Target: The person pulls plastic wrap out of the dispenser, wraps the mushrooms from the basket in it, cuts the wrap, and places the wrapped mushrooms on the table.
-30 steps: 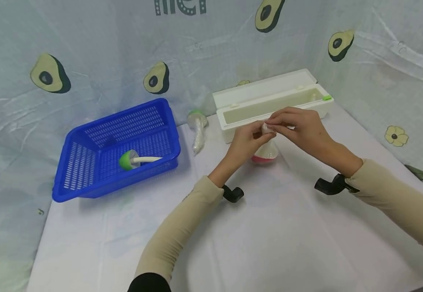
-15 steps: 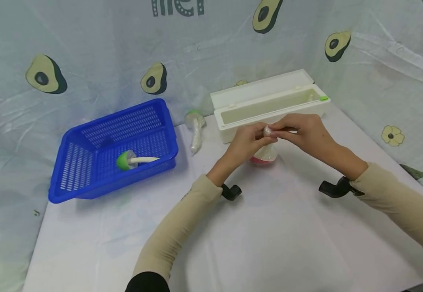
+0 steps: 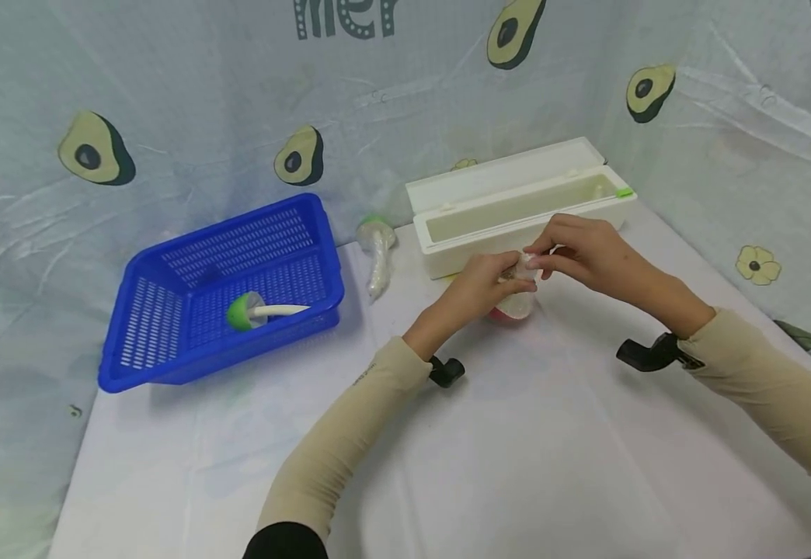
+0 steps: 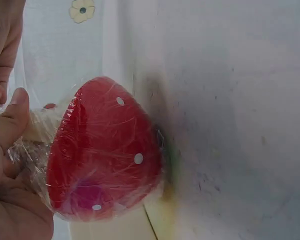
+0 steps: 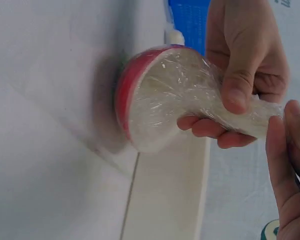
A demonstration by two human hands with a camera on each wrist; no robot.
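A toy mushroom (image 4: 107,150) with a red, white-dotted cap is wrapped in clear plastic film. It stands cap down, close to or on the table; contact is hard to tell. My left hand (image 3: 478,286) grips its stem, thumb on one side and fingers on the other, as the right wrist view shows. At the stem's end my right hand (image 3: 590,252) pinches the plastic film (image 5: 271,111) between thumb and fingers. From the head view the hands cover most of the stem, and only a bit of the cap shows below them.
A blue basket (image 3: 123,310) at the left holds a green-capped mushroom (image 3: 241,312). Another green-capped mushroom (image 3: 380,256), wrapped in film, lies by the back wall. Just behind the hands stands a long white box (image 3: 457,256) with its lid raised.
Both hands and the red mushroom have shifted slightly right and nearer. The left hand keeps its grip on the stem while the right fingers work at the film's end.
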